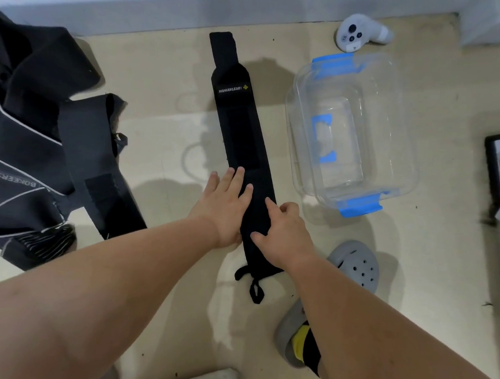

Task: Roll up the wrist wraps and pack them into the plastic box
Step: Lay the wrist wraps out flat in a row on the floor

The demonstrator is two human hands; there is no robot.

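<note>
The black wrist wrap (241, 124) lies flat on the floor, stretched from 12 o'clock to 6 o'clock, not yet rolled. The left hand (227, 205) presses on its lower part with the fingers straight and close together. The right hand (284, 229) rests on the wrap's 3 o'clock edge, thumb and forefinger on the cloth and the other fingers bent; whether they pinch the edge cannot be told.

The plastic box (398, 134) stands open and empty at 3 o'clock of the wrap. The thumb loop (255, 290) hangs free at the 6 o'clock end.

If rolling starts there, the loop may probably catch inside and make a crooked core. Uneven pressure from the two hands could let the roll drift sideways like a cone. A loose roll may also spring open in the box, and the heap of other wraps (40, 147) at 9 o'clock still needs the space.
</note>
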